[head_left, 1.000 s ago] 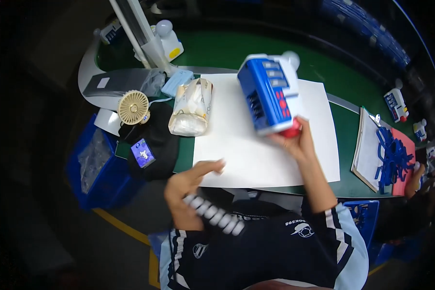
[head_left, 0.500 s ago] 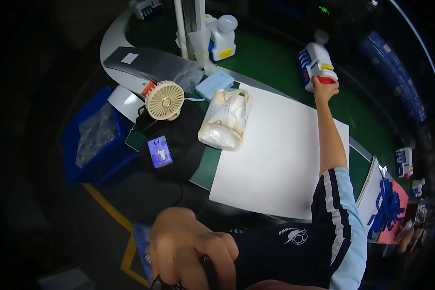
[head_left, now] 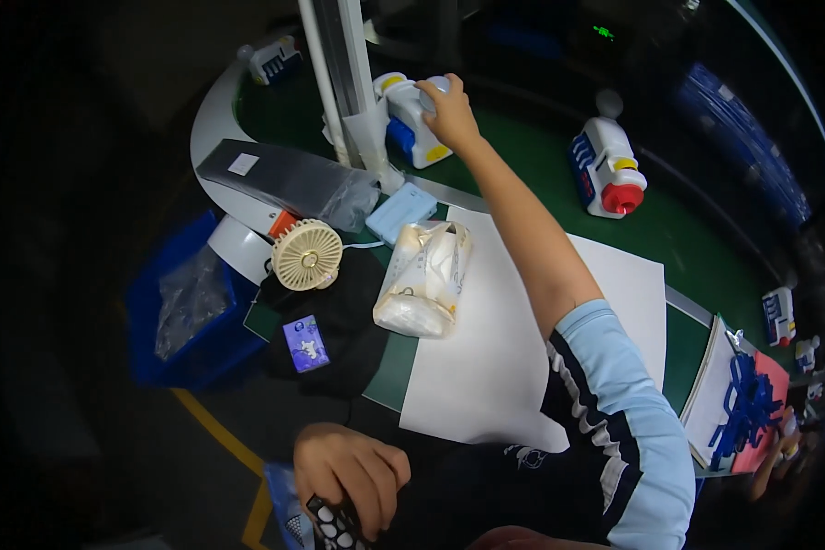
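Note:
My right hand reaches far across the green table and closes on the top of a white, blue and yellow bottle beside a white post. A second white and blue bottle with a red cap lies apart on the green surface, to the right of my arm. My left hand is down near my lap, fingers curled on a black thing with white dots; most of that thing is hidden.
A white sheet covers the near table. On its left edge lies a clear bag with pale contents. Further left are a small cream fan, a light blue pack, a grey pouch, black cloth and a blue bin.
My right hand carried the red-capped bottle from over the white sheet to the far side, let it go, and moved left onto the yellow-trimmed bottle. My left hand dropped from the table edge toward my lap.

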`<state>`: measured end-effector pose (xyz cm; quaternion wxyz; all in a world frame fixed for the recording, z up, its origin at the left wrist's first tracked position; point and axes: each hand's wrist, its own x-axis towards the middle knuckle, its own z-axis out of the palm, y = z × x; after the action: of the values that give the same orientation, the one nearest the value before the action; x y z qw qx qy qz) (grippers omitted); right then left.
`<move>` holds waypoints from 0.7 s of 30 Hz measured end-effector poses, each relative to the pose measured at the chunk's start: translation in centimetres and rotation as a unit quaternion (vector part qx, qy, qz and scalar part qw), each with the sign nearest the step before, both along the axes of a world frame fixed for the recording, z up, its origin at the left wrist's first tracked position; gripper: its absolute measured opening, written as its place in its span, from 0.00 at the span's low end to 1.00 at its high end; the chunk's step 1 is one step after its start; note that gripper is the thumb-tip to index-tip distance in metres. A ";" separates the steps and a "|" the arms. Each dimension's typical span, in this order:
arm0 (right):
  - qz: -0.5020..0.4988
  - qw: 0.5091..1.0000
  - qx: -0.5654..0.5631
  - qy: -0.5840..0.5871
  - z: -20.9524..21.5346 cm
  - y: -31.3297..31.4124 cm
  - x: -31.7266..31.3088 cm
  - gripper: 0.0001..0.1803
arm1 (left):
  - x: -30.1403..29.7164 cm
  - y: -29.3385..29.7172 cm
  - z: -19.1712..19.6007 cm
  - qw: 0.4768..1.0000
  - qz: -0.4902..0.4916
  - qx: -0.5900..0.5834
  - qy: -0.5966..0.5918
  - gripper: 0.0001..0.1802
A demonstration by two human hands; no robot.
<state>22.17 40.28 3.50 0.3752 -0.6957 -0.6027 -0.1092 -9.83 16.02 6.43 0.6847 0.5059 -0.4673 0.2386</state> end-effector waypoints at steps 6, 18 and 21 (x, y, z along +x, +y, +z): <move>-0.016 0.997 0.066 0.039 2.9 -5.9 1.4 0.30 | -0.5 -1.8 -1.2 0.992 0.116 -0.053 0.016 0.18; 0.057 0.956 -0.255 0.132 9.4 -29.8 4.4 0.26 | -0.3 -7.5 0.5 0.863 0.457 0.133 0.171 0.14; 0.082 0.923 -0.301 0.227 6.4 -33.8 4.7 0.27 | 0.4 -9.9 0.9 0.826 0.458 0.266 0.194 0.13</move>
<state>26.83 6.46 9.88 0.2825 -0.7300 -0.5610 0.2694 -9.47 6.17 7.29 0.4118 0.8603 -0.0849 0.2883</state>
